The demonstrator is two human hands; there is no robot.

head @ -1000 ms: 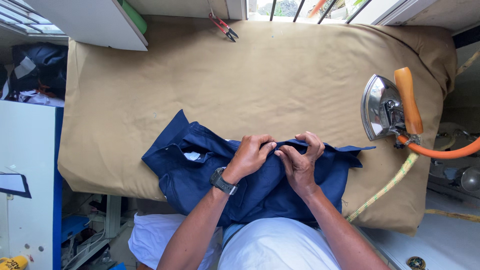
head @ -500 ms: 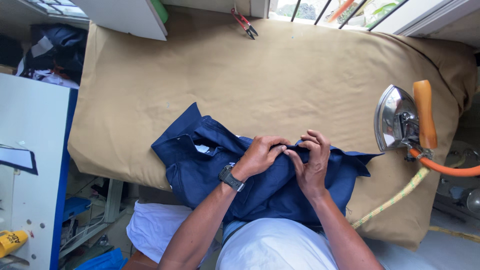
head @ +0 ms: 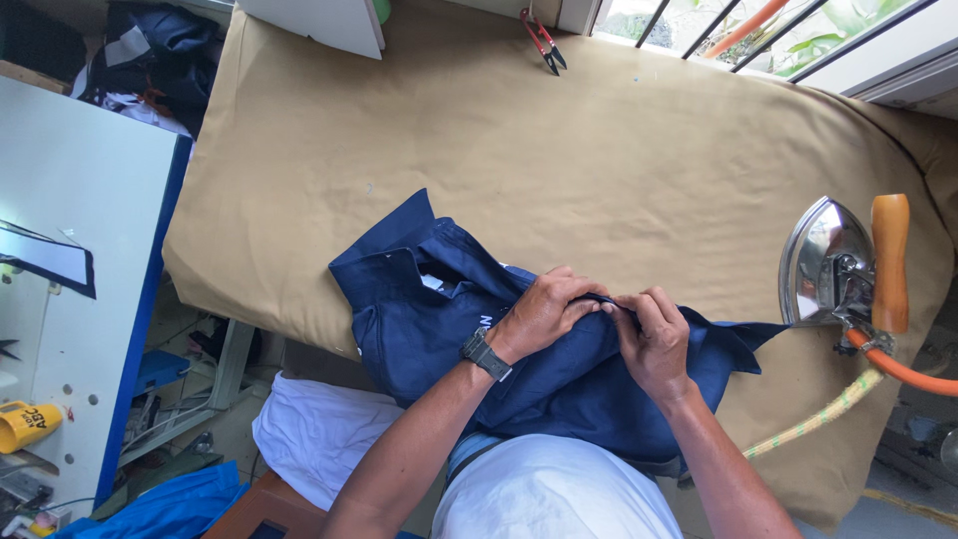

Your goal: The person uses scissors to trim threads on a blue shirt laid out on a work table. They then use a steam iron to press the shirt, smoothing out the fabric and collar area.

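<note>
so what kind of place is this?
Likely a small garment or tailoring workshop: a padded pressing table covered in tan cloth, a heavy iron with hose, red thread snips, and both hands working a navy shirt.

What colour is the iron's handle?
Orange-brown, on the iron at right; head view.

A plain navy blue garment (head: 559,359) lies on the tan ironing-table cover (head: 619,160). At that cover's right edge stands a silver iron (head: 823,265) with an orange-brown handle and an orange hose. At its far edge lie red-handled snips (head: 542,38). Below the garment shows white cloth (head: 314,434); the wristwatch (head: 486,354) is black.
</note>
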